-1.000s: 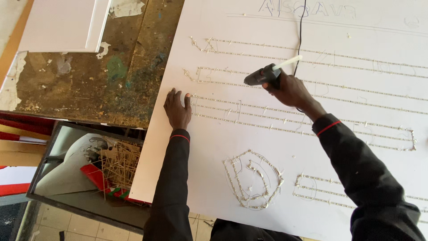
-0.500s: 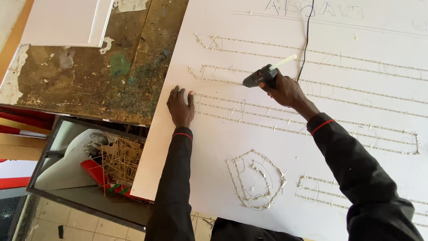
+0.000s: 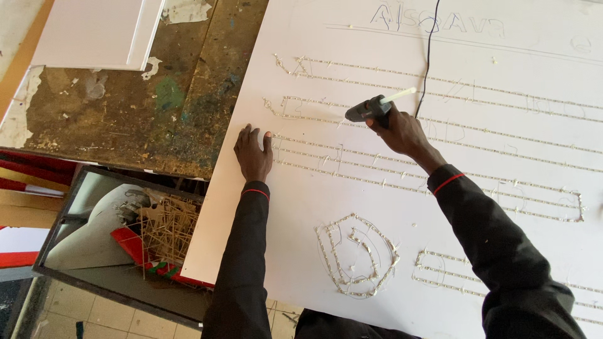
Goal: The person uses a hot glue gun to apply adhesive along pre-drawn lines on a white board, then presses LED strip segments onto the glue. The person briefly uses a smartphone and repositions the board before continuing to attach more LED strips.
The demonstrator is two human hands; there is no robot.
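1. A dark glue gun [image 3: 370,109] with a pale glue stick [image 3: 399,95] jutting from its back is held over the upper middle of a large white board [image 3: 326,207], its nozzle pointing left at a raised line of glue.
2. The fingers of the right hand [image 3: 402,130] are wrapped around the gun's handle.
3. One thin black cord [image 3: 429,56] runs up from the gun across the board.
4. The left hand [image 3: 253,152] is laid flat on the board near its left edge, fingers spread and holding nothing.
5. Several long ridged lines and two outlined shapes are traced on the board.
6. One paint-stained bench [image 3: 144,119] lies beneath, with one white panel [image 3: 94,31] at its far corner.
7. One dark tray [image 3: 107,251] of thin sticks sits below the bench.
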